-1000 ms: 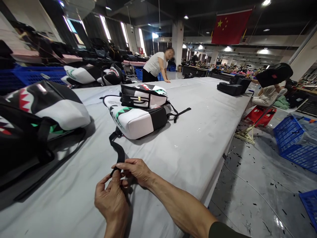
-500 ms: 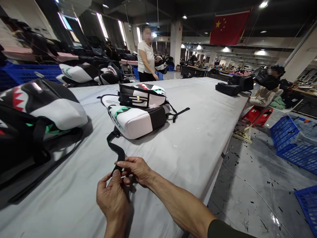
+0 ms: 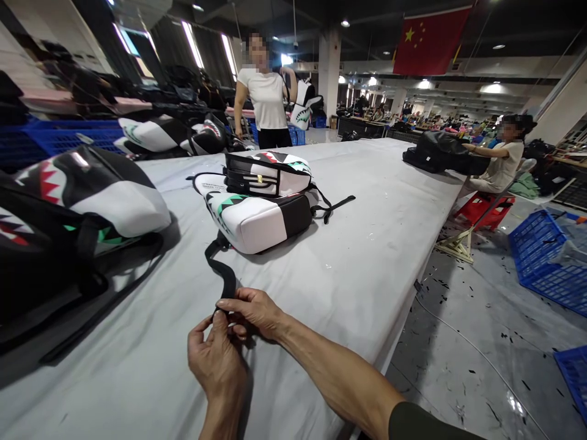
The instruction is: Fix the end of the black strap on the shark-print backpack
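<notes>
Two hands at work: left hand (image 3: pixel 217 360) and right hand (image 3: pixel 254 311) both pinched tight on the end of a black webbing strap (image 3: pixel 223 275) trailing from a white-and-black shark-print backpack (image 3: pixel 257 223) lying on the grey tabletop (image 3: pixel 353 293).

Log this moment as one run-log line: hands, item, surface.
left hand: pinching black webbing strap end | right hand: pinching same strap | strap on: shark-print backpack | surface: grey-covered work table

Ceiling lights (image 3: pixel 345 23), warped edges, distance perhaps soft
</notes>
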